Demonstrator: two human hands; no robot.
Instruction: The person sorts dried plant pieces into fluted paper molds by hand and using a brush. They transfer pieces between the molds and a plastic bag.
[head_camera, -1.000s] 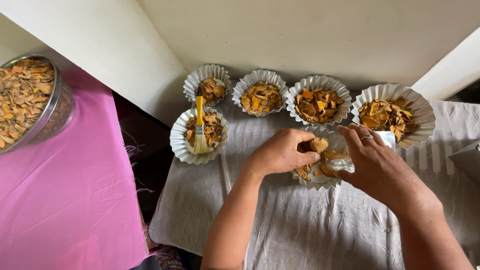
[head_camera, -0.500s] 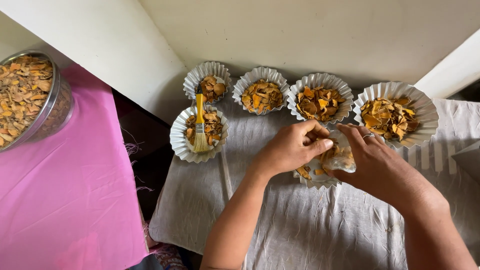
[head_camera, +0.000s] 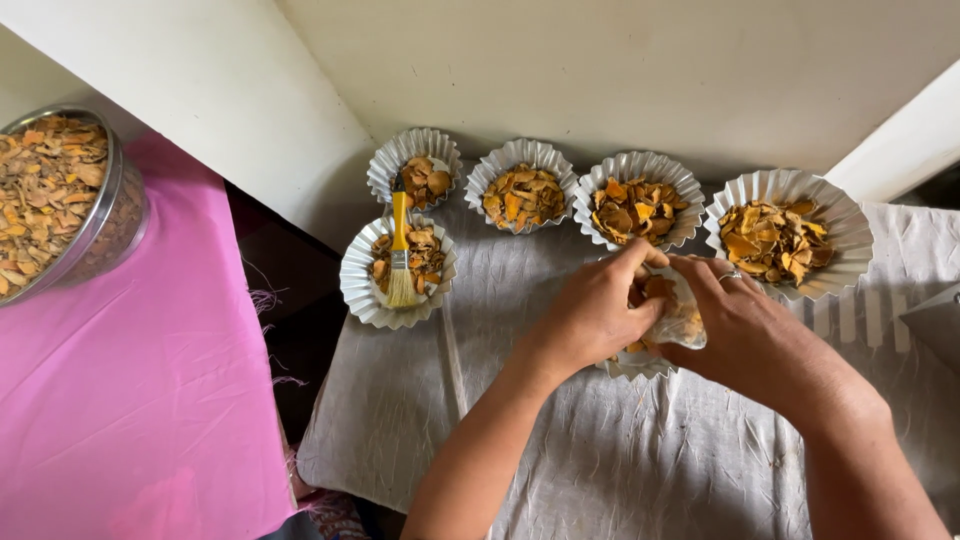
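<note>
**Both hands closed over a paper cup of dried orange slices**

At the centre of the frame, the left hand (head_camera: 592, 318) and the right hand (head_camera: 752, 338) meet over a fluted paper cup (head_camera: 632, 366), of which only the lower rim and a patch of the filling show between them. The left grip is pressed together, thumb against fingertips, pinching dried orange-yellow slices (head_camera: 655, 290) at the cup's top. The right grip curls around the cup's right side, with crinkled pale material (head_camera: 683, 322) under its fingers; how tightly it closes cannot be told. A ring sits on one right finger.

The cup stands on a wrinkled grey cloth (head_camera: 620, 460) covering the counter. Above it, four filled cups run in a row (head_camera: 636, 198) across the upper middle. A fifth cup (head_camera: 398, 272), left of centre, carries a yellow-handled brush (head_camera: 401, 250) lying across its slices. At the far upper left, a metal bowl (head_camera: 108, 228) of the same slices rests on a pink cloth (head_camera: 140, 400).
</note>
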